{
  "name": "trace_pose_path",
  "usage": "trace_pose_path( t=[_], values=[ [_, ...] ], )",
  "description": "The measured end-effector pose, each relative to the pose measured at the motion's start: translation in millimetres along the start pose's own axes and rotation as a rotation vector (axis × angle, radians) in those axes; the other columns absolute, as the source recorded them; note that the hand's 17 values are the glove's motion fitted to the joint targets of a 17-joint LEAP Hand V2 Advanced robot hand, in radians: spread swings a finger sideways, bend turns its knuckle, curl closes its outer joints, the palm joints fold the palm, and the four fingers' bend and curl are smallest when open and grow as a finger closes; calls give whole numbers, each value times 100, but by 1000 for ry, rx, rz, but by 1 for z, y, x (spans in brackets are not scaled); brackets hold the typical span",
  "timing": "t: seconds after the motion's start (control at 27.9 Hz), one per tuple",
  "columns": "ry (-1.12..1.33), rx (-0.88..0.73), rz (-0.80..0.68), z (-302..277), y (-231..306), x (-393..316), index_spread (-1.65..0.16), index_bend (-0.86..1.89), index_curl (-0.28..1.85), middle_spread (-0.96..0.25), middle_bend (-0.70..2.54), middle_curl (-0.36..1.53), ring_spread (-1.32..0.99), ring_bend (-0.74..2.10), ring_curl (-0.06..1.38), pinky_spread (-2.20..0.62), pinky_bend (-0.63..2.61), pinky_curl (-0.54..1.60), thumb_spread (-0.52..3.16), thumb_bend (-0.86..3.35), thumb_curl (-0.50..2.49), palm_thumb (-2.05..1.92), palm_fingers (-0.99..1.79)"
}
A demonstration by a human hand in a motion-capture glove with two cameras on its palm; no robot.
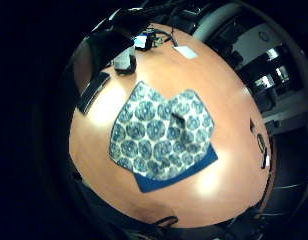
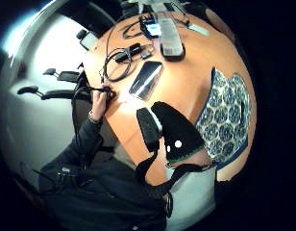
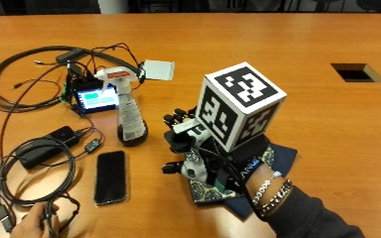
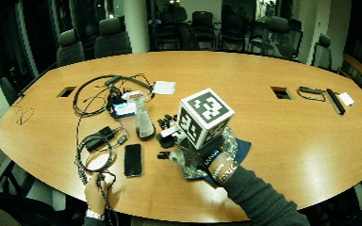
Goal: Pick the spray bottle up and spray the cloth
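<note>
Our gloved right hand (image 3: 200,148), fingers relaxed, hovers above the cloth (image 3: 210,191); we'd grasp the light, rigid spray bottle (image 3: 128,111) by its neck.

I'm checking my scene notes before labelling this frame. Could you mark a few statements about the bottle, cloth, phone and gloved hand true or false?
1. The spray bottle stands upright on the table. True.
2. The gloved right hand grips the spray bottle. False: it hovers above the cloth, apart from the bottle, holding nothing.
3. The patterned cloth lies on top of a dark blue cloth. True.
4. The phone lies on the patterned cloth. False: it lies on the bare table near the bottle.
5. The bare hand holds cables at the table edge. True.
</note>
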State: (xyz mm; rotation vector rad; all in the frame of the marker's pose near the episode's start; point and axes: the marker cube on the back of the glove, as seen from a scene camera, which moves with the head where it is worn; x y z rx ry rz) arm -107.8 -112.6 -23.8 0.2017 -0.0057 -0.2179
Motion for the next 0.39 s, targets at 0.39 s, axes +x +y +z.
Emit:
trace_pose_path(
  t=[0.39],
  values=[
    [-11, -170, 57, 14, 26, 18, -40, 16, 29, -6, 16, 33, -4, 29, 32, 26, 38, 34, 116, -3, 30, 48, 39]
  ],
)
